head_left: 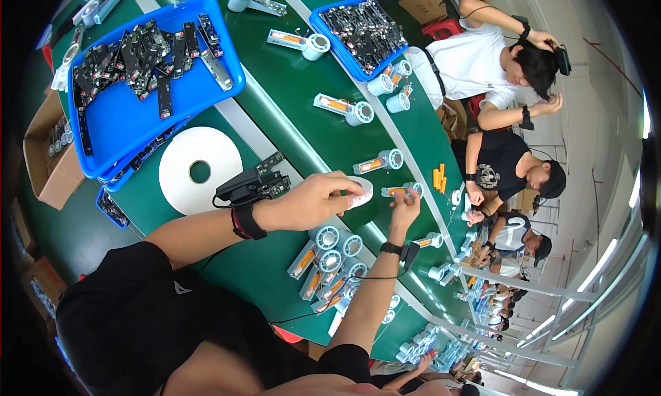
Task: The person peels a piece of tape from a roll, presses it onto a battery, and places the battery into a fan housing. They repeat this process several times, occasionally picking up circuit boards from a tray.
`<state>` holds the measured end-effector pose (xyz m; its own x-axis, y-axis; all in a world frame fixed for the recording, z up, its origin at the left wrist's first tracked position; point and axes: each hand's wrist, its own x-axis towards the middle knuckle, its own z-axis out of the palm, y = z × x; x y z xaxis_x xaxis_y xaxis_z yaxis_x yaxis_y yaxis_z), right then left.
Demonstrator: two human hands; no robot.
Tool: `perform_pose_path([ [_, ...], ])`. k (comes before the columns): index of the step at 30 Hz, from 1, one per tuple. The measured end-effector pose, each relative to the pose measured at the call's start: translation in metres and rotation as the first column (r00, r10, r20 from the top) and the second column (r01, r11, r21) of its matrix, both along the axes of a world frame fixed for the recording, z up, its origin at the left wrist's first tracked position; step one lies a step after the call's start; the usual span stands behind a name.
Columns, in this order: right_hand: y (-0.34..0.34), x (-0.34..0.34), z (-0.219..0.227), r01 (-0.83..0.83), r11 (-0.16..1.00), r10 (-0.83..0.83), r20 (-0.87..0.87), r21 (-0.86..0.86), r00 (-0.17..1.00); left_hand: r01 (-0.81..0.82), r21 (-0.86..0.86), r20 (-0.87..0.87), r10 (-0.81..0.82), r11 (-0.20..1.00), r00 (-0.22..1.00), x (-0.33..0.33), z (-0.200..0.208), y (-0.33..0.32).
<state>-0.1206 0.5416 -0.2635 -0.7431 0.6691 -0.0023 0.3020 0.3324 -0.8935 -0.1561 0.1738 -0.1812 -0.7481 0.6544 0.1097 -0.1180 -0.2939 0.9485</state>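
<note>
The small roll is near the view's centre, pinched between the thumb and fingers of the left hand. At four o'clock from it, the right hand has bent, loosely gathered fingers; whether they hold anything, I cannot tell. Blue units cluster at seven o'clock, the large roll lies at nine, the tray at ten.

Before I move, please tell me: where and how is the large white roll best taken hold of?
Probably take the large white roll by its near edge, coming from your body's side: fingers into the round centre hole, thumb on the outer rim. It lies flat, and the upper blue tray stands close at its far left.
</note>
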Motion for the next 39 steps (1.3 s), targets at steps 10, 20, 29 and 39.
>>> perform_pose_path([
  [10,-0.017,-0.014,-0.020,-0.018,0.653,0.010,0.016,0.757,1.000,-0.040,-0.048,-0.134,0.033,0.998,0.990,0.000,0.000,0.000],
  [20,-0.001,-0.011,-0.007,0.164,0.704,-0.220,-0.006,0.691,0.975,-0.075,-0.075,-0.260,0.053,0.994,0.964,0.007,0.005,0.000],
  [29,-0.031,-0.004,-0.008,-0.176,0.642,0.128,0.122,0.746,0.984,-0.131,-0.061,-0.337,0.103,0.990,0.936,0.004,-0.003,0.004],
  [39,-0.058,-0.016,0.000,-0.316,0.391,0.071,0.314,0.865,0.947,-0.154,-0.042,-0.308,0.134,0.987,0.942,0.002,0.006,0.001],
])
